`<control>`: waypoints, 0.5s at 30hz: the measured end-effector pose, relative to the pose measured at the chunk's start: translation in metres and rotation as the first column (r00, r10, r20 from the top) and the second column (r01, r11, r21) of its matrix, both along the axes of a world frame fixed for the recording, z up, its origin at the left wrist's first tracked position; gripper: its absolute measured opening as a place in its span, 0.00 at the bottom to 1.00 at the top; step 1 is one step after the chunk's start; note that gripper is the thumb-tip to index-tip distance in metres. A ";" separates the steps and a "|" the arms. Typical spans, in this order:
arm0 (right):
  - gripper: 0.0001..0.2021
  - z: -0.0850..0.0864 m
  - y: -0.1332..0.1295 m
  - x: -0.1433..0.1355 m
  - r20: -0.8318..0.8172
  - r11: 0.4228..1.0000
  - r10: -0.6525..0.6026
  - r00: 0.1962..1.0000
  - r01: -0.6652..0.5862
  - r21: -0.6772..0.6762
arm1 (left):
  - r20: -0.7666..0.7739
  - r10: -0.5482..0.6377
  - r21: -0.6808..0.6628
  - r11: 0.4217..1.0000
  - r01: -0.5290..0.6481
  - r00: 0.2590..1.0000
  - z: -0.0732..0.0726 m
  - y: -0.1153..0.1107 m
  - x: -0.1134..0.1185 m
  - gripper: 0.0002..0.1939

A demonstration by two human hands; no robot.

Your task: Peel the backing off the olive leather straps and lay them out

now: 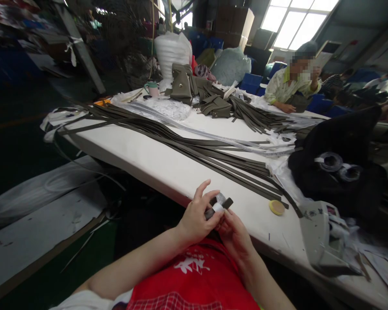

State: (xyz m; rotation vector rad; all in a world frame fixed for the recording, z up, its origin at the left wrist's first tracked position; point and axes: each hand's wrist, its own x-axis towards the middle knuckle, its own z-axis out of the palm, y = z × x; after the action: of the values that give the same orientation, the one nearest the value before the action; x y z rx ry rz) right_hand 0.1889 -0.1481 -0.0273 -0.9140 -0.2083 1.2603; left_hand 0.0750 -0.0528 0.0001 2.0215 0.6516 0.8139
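Note:
Close to my body, at the table's front edge, both hands meet around a dark grey-green strap [228, 203]. My left hand [196, 216] pinches it with thumb and fingers, the upper fingers lifted away. A pale band [217, 207] wraps around the strap by the left fingertips; whether it is tape or plastic film I cannot tell. From below, my right hand [235, 230] closes its fingertips on the same strap. Part of the strap is hidden behind the fingers. Long straps [194, 146] of the same colour lie in a bundle across the white table [142, 157].
A yellow round disc [276, 207] and a grey tape dispenser [323, 237] sit to the right. Clear tape rolls [330, 162] rest on black material. Grey-green bags [181, 86] and a mug [152, 88] stand farther back. Across the table is a co-worker [291, 86].

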 end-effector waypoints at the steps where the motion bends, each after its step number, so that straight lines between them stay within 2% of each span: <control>1: 0.14 -0.001 0.000 -0.001 -0.002 1.000 -0.008 1.000 0.008 0.010 | -0.013 0.016 -0.010 1.000 -0.016 1.000 -0.001 0.002 0.001 0.25; 3: 0.15 0.000 -0.002 -0.001 -0.005 0.999 -0.023 1.000 0.023 0.041 | -0.037 0.028 0.019 0.999 -0.028 0.999 -0.002 0.005 0.001 0.27; 8: 0.13 0.003 -0.003 0.003 0.004 0.998 -0.045 0.999 0.045 0.048 | -0.036 0.022 0.102 0.995 -0.018 0.999 0.000 0.004 0.002 0.12; 13: 0.14 -0.001 -0.003 0.005 -0.008 0.995 -0.077 0.997 0.077 0.064 | 0.061 0.074 0.162 0.983 -0.084 0.995 -0.002 -0.007 0.008 0.11; 15: 0.16 -0.004 -0.005 0.002 0.023 0.994 -0.099 0.995 0.098 0.045 | 0.097 0.063 0.224 0.971 -0.083 0.993 -0.005 -0.012 0.010 0.11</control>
State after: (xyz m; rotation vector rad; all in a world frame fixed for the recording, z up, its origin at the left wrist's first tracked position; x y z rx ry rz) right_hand 0.1910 -0.1528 -0.0310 -0.8922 -0.2076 1.1495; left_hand 0.0848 -0.0650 -0.0051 2.1616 0.6073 1.0577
